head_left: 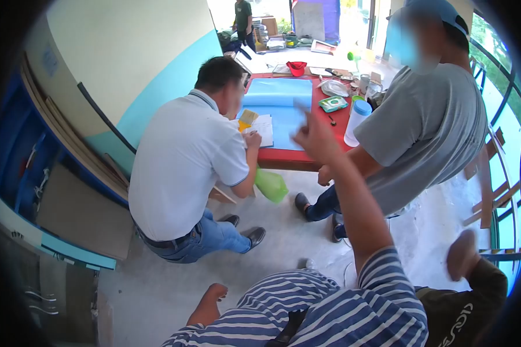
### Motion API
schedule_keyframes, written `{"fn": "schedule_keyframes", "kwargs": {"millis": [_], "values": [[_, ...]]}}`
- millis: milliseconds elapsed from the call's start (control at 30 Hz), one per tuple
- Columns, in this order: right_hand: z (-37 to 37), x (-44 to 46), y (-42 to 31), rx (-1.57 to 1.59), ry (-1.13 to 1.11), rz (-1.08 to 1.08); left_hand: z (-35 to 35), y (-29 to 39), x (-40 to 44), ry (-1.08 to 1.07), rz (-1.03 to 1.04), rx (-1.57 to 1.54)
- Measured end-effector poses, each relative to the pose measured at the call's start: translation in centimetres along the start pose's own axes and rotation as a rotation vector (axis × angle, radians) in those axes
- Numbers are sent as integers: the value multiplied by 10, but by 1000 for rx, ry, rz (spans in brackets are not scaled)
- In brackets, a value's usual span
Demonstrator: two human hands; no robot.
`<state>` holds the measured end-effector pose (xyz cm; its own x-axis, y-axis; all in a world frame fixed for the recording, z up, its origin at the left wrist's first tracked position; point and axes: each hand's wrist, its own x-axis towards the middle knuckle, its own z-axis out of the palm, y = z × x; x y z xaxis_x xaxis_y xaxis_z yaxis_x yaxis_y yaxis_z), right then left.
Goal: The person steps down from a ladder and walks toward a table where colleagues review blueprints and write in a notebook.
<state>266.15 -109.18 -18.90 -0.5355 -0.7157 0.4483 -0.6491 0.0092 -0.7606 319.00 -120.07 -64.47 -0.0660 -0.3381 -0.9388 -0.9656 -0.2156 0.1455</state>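
Observation:
My right hand [317, 137] is raised in front of me, its index finger stretched up and the rest partly bent. It holds nothing and is slightly blurred. Behind it stands a table with a red top [283, 155], where a light blue sheet [289, 124] is spread. Low on the left, my left hand [215, 292] hangs near my striped shirt, away from any object; its fingers are loosely bent and nothing shows in them. A person in a white shirt [179, 156] leans over the table with a hand at an open notebook [265, 129].
A person in a grey shirt [428, 115] stands at the right, and another person's dark sleeve [469, 306] is close at lower right. A white bottle with blue lid [359, 122], a wipes pack [333, 104] and a red cap [296, 68] are on the table. Boards [81, 214] lean left.

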Motion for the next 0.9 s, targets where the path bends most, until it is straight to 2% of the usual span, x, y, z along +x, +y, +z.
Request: {"fn": "schedule_keyframes", "kwargs": {"millis": [67,100,167,300,400,433,467,500,533,567,600,633,667,700,733,767,800,833,900], "values": [[-26,53,-50,39,63,-129,3,-1,-14,-3,25,-32],[-33,73,-68,-53,155,-153,5,-2,-19,-6,20,-48],[-42,101,-84,24,134,-205,11,-6,-28,-17,13,-83],[-24,82,-78,-75,57,-185,30,-23,-38,-22,4,-159],[24,34,-4,-170,-186,-31,41,-35,-74,2,41,-215],[29,4,-1,-103,-350,64,44,-35,-80,13,36,-216],[51,-17,56,-160,-439,64,45,-35,-85,26,31,-215],[80,-49,125,-221,-326,-201,46,-37,-90,20,25,-227],[83,-81,134,-369,-566,274,46,-38,-94,14,21,-239],[98,-123,187,-267,-516,281,45,-37,-94,8,19,-249],[92,-148,188,-359,-703,413,45,-39,-92,13,8,-251],[97,-194,235,-390,-686,338,45,-43,-87,18,-4,-250],[97,-234,264,-408,-705,368,45,-44,-80,22,-17,-247],[97,-274,289,-524,-772,421,44,-45,-72,26,-27,-227],[92,-298,300,-553,-927,570,44,-46,-61,29,-40,-205],[91,-342,332,-655,-911,498,45,-47,-53,31,-53,-183],[80,-368,338,-553,-954,689,46,-46,-47,23,-62,-188],[68,-388,339,-356,-1030,1031,45,-42,-44,16,-71,-193],[50,-428,339,-459,-1133,1100,44,-32,-47,5,-66,-189]]}}
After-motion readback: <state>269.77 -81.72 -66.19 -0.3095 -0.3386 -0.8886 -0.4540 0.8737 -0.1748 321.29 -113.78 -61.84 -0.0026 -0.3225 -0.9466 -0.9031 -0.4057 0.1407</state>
